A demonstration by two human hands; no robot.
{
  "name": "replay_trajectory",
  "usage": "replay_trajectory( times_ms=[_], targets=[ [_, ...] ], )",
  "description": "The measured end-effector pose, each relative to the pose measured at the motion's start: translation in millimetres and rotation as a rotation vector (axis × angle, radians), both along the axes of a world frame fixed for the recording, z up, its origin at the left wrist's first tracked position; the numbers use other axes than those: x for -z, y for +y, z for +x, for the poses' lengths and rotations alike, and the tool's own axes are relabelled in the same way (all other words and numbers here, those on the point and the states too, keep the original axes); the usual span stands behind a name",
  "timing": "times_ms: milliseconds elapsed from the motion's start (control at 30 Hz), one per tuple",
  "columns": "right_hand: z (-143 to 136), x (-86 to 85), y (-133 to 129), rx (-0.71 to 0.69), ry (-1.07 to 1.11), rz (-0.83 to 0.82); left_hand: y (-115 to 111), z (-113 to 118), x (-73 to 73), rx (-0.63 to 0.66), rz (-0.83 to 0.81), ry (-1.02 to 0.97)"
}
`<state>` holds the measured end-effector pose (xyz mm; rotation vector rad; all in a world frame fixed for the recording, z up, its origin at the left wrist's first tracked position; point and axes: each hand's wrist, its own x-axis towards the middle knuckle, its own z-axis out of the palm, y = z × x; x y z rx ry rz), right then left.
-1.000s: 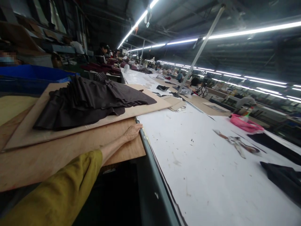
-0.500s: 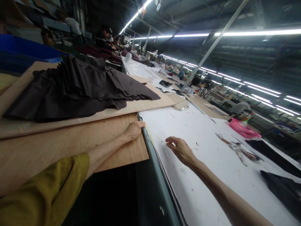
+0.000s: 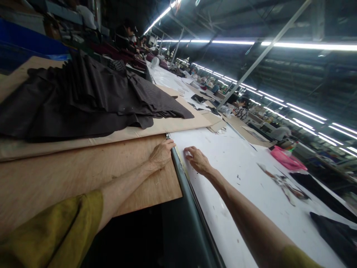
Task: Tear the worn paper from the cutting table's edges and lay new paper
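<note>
My left hand point(image 3: 162, 153) rests on the far right corner of a plywood board point(image 3: 69, 175), fingers curled over its edge by the table's metal rail point(image 3: 184, 178). My right hand point(image 3: 196, 159) lies just across the rail on the white table top point(image 3: 251, 186), fingers bent down against the surface near its edge, holding nothing that I can see. Above the board lies a thinner cardboard sheet point(image 3: 167, 124) bearing a fanned stack of dark brown fabric pieces point(image 3: 92, 100).
A pink tray point(image 3: 287, 158), fabric scraps point(image 3: 281, 182) and black cloth point(image 3: 334, 234) lie on the table's right side. More cardboard pieces point(image 3: 217, 124) sit farther along. Other people work at the far left and right. A slanted metal pole point(image 3: 259, 57) rises from the table.
My right hand came into view and moved left across the white table to the rail, close to my left hand. The left hand stayed on the board's corner.
</note>
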<state>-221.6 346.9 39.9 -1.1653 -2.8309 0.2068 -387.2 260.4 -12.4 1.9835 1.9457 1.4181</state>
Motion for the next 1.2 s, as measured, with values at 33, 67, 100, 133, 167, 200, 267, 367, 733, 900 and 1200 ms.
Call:
replay_trajectory(
  times_ms=[33,67,100,133,167,200,267,367,733,900,1200],
  targets=[
    [-1,0.4,2,-0.004,-0.012,0.013,1,0,1.2,0.006,-0.002,0.009],
    [-2,0.3,4,-0.005,-0.021,0.023,2,0,2.5,0.011,-0.006,0.018],
    [-4,-0.1,6,-0.005,-0.03,0.03,2,-1,3.8,0.014,-0.013,0.028],
    [-6,-0.7,8,-0.004,-0.039,0.034,3,-1,4.8,0.016,-0.022,0.038],
    [-7,-1.3,10,-0.004,-0.047,0.036,4,-1,5.5,0.016,-0.031,0.048],
    [-9,-1.8,12,-0.005,-0.054,0.038,4,-1,5.8,0.012,-0.038,0.057],
    [-13,-2.6,16,-0.006,-0.069,0.042,4,-2,5.3,-0.006,-0.047,0.072],
    [-17,-3.6,19,-0.001,-0.095,0.049,3,-1,3.0,-0.018,-0.053,0.09],
    [-27,-20.7,21,-0.051,-0.181,0.075,2,1,1.6,0.042,-0.068,0.108],
    [-29,-21.5,22,-0.006,-0.144,-0.014,2,0,0.3,-0.025,-0.082,0.048],
    [-40,-5.9,24,0.04,0.067,-0.147,3,1,3.3,-0.05,-0.087,0.082]
  ],
)
